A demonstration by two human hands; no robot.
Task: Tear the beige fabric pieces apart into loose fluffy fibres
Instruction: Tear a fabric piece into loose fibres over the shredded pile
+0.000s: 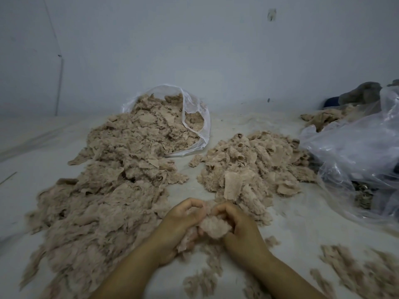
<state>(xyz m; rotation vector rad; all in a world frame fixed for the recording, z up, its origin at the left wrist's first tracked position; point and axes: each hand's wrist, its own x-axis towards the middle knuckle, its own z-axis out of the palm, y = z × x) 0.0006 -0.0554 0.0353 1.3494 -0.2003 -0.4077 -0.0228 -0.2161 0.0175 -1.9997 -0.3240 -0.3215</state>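
Grip: left hand (183,214) and right hand (235,221) both clamp one tuft (212,226) at 6 o'clock. Judged early: big pile (112,169) at 10 o'clock, smaller pile (252,162) at 1 o'clock.

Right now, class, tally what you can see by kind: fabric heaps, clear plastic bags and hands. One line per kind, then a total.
Beige fabric heaps: 2, the large heap spilling from a bag and the smaller heap
Clear plastic bags: 2, the round bag and the crumpled bag
Hands: 2, the left hand and right hand, both gripping one fibre clump
Total: 6
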